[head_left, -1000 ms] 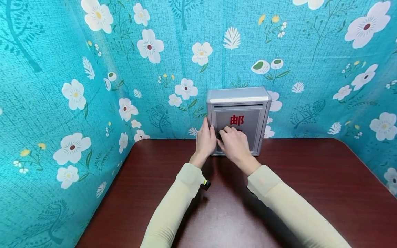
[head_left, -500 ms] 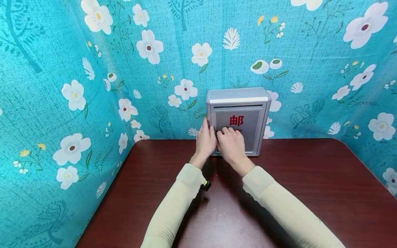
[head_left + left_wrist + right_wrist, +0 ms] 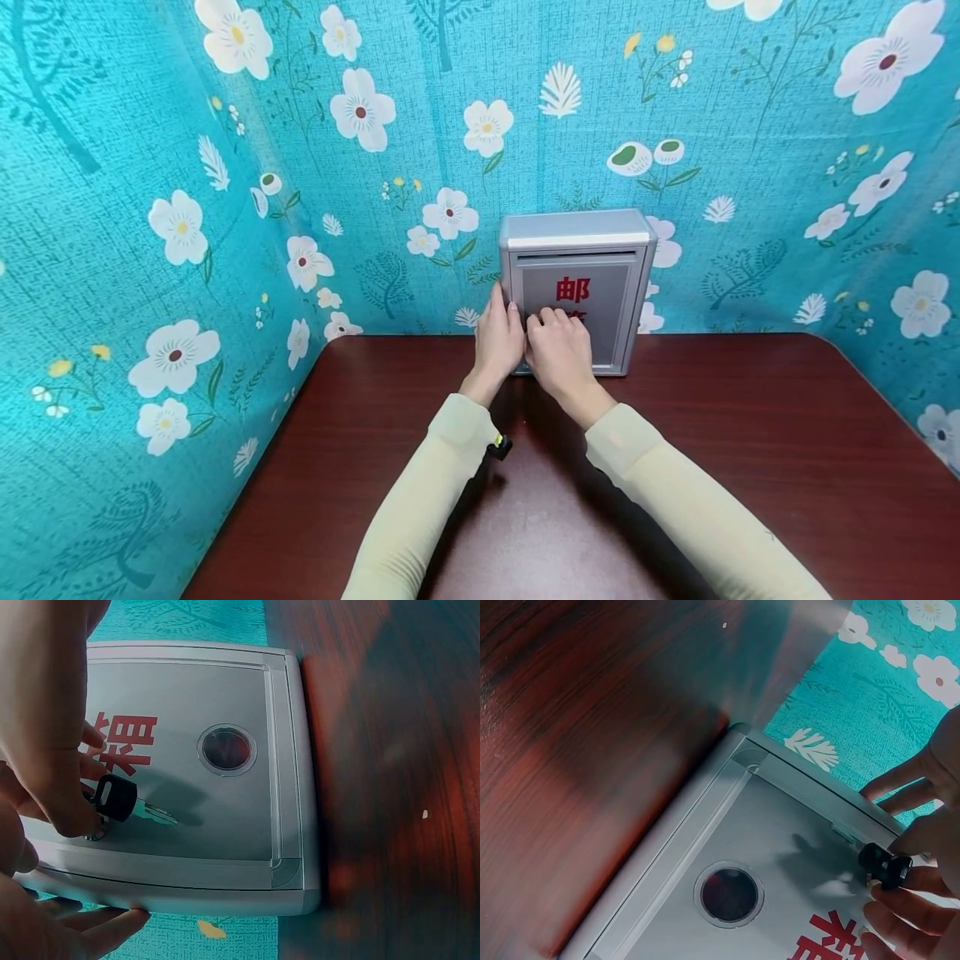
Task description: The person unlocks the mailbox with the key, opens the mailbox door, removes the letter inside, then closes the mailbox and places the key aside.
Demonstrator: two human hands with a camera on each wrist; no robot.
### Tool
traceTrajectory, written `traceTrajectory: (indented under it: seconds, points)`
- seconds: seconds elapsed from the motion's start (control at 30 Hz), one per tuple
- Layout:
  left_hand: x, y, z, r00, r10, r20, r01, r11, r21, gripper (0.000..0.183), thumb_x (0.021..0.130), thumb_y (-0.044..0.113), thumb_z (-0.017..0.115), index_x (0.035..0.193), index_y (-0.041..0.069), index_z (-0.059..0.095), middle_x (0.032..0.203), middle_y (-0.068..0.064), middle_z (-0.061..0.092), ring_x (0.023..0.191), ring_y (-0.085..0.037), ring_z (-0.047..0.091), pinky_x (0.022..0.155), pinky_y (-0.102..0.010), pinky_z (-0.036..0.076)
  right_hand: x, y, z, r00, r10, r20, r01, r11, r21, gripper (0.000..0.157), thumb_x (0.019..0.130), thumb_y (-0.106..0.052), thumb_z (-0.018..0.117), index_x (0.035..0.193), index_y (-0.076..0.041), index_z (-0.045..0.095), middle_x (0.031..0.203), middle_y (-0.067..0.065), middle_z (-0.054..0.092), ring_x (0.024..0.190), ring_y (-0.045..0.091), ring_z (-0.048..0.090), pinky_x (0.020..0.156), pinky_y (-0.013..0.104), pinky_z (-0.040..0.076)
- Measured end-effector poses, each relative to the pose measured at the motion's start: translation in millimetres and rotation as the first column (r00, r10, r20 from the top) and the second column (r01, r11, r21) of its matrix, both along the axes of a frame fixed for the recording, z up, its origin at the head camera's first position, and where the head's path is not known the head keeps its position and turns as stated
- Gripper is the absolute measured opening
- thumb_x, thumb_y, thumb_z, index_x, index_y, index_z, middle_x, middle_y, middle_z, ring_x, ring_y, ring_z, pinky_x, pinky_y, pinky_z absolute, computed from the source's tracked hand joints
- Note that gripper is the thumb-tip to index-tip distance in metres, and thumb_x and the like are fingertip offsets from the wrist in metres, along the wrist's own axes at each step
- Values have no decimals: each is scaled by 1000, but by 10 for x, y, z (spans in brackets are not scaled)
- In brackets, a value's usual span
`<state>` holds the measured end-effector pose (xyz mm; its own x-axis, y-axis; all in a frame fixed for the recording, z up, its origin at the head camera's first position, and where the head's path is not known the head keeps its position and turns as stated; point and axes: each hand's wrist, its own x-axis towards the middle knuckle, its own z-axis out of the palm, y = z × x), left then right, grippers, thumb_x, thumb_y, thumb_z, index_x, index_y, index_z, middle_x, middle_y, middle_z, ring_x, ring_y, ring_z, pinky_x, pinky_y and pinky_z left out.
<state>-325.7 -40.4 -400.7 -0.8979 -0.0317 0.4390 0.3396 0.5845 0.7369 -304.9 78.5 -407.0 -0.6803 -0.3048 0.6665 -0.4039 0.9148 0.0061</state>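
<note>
A grey metal mailbox (image 3: 615,333) with red characters stands upright on the table. My left hand (image 3: 497,340) lies along its left side, the fingers straight against that wall. Close by, my right hand (image 3: 561,348) pinches a black-headed key at the left edge of the door. In the left wrist view a black key head (image 3: 118,797) with its blade (image 3: 157,814) hangs loose beside the pinching fingers, and a bit of the round lock (image 3: 96,834) shows below them. Two black key heads (image 3: 885,865) appear by the fingertips in the right wrist view.
The mailbox has a slot (image 3: 577,255) near its top and a round window (image 3: 226,750) low on the door. Behind the dark red table (image 3: 720,433) hangs a turquoise flowered cloth (image 3: 420,100), which also covers the left side.
My right hand has shifted slightly left and turned over the lock, covering the black key head seen earlier. The left hand and mailbox have stayed in place.
</note>
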Motion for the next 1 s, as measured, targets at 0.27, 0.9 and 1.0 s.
traceTrajectory:
  seconds: [0.27, 0.9, 1.0]
  points:
    - [23, 16, 23, 1000, 5, 3, -5, 1000, 13, 55, 111, 20, 41, 161, 4, 26, 156, -15, 45, 138, -30, 51, 111, -49, 44, 7, -12, 8, 1000, 2, -14, -3, 999, -32, 13, 91, -10, 69, 95, 0, 76, 88, 16, 69, 83, 34, 64, 70, 48, 55]
    - [6, 16, 2, 1000, 7, -11, -7, 1000, 16, 55, 111, 20, 41, 161, 4, 26, 157, -15, 45, 138, -29, 51, 111, -47, 44, 12, -18, 16, 1000, -1, 1, 1, 998, -61, 8, 92, -6, 66, 88, -2, 71, 77, 15, 69, 73, 34, 64, 66, 47, 54]
    - [13, 15, -7, 1000, 5, -5, -5, 1000, 23, 55, 111, 21, 42, 161, 6, 26, 157, -13, 45, 139, -28, 50, 112, -46, 43, 15, -17, 7, 1000, 3, 6, -3, 998, -64, 3, 91, -5, 65, 89, -3, 67, 72, 14, 67, 70, 35, 64, 65, 48, 53]
